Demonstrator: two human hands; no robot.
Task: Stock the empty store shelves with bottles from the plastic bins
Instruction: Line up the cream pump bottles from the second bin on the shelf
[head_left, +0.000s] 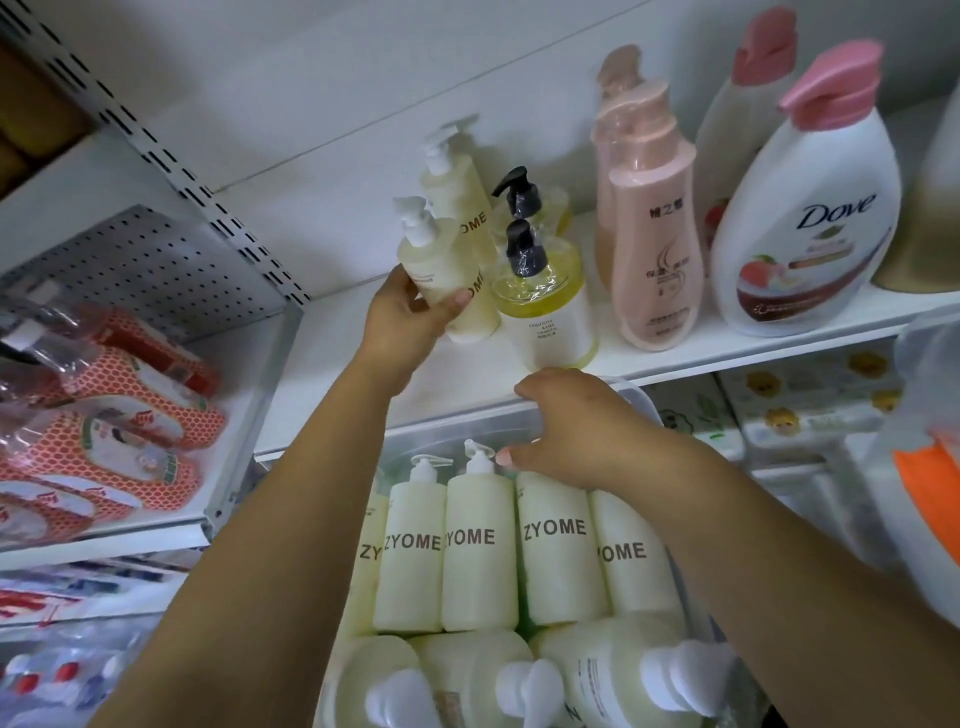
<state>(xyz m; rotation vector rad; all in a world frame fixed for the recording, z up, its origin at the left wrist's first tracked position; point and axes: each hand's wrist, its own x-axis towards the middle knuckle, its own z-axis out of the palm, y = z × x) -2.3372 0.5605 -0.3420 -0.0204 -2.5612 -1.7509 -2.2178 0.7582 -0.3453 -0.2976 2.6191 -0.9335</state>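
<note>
From the head camera, the left hand (410, 317) is raised to the white shelf (363, 379). It grasps a pale pump bottle (434, 262) low on its body, with the thumb across the front and the fingers behind. The held bottle tilts with its pump leaning left; its base is hidden by the hand, so I cannot tell whether it touches the board. Just behind it two standing ZYOME bottles (470, 218) are lined up one behind the other toward the back wall.

To their right, touching or nearly so, stand two yellow bottles (545, 312) with black pumps wrapped in clear film. Then come pink bottles (654, 249), and a white Dove bottle (805, 223) with a pink cap.

The right hand (576, 431) is lower, over the clear plastic bin (641, 397), which sits just under the shelf's front edge. Its fingers curl down over the top of one bin bottle (558, 545) in a row of ZYOME bottles (410, 551) packed side by side. The pump is covered by the hand, so a true grip cannot be told. Nearer the camera more pale bottles (602, 675) lie in the bin with their pumps toward the viewer.

On the left a neighbouring shelf carries red-and-white patterned packs (104, 415) in clear wrap, and boxes (779, 415) sit below the stocked shelf on the right
</note>
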